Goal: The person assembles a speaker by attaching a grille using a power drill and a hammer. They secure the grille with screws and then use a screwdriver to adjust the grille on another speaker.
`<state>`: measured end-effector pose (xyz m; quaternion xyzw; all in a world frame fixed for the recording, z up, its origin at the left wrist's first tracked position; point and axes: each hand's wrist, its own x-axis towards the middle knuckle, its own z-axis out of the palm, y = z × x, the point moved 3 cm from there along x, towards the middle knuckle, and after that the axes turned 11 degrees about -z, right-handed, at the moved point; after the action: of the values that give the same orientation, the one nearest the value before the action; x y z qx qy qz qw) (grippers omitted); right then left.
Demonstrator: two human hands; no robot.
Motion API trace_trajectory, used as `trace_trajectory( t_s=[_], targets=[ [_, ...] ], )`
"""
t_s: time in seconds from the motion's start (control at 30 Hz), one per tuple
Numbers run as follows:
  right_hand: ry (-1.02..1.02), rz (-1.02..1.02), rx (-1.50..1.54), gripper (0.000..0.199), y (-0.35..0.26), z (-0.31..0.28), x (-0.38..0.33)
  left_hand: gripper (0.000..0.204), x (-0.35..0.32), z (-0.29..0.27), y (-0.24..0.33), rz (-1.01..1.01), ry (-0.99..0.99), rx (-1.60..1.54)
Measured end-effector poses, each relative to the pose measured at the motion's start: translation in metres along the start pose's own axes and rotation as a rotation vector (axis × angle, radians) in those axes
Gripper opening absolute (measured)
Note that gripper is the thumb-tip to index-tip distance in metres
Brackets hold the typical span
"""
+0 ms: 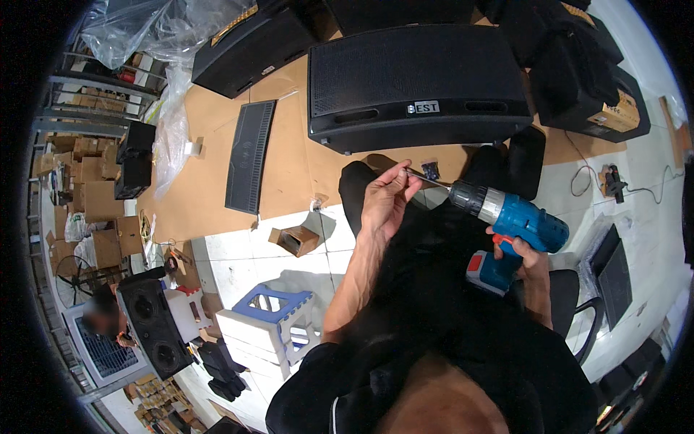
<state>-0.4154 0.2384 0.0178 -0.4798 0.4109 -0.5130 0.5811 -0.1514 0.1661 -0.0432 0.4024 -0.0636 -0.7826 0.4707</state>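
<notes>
Blue drill (535,223) fills the right grip (530,264), bit (431,180) meeting left grip (387,202).

We see a bright, black-rimmed fisheye view with curved edges, soft shadows on the white floor (231,262), and a person's head (103,317) at left blurred.

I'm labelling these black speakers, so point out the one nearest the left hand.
The big speaker straight ahead, with a silvery badge on its near side; the others are farther from the left hand.
</notes>
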Motion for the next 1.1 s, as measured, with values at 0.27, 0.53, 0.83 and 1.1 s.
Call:
trace_trajectory(
  t_s=[0.27, 0.53, 0.83, 1.1],
  targets=[
    [0.028, -0.069, 0.003, 0.035, 0.001, -0.005, -0.006, 0.018, -0.019, 0.028, 0.002, 0.021, -0.031, -0.216],
    [0.045, -0.033, 0.007, 0.035, 0.003, -0.002, -0.006, 0.021, -0.031, 0.029, 0.004, 0.048, 0.018, -0.193],
    [0.035, -0.006, 0.000, 0.032, 0.008, -0.005, -0.004, 0.019, -0.023, 0.030, -0.003, 0.015, 0.019, -0.261],
    [0.114, 0.058, 0.108, 0.038, 0.016, -0.019, -0.001, 0.021, -0.004, 0.042, -0.010, 0.216, -0.085, -0.050]
  ],
)
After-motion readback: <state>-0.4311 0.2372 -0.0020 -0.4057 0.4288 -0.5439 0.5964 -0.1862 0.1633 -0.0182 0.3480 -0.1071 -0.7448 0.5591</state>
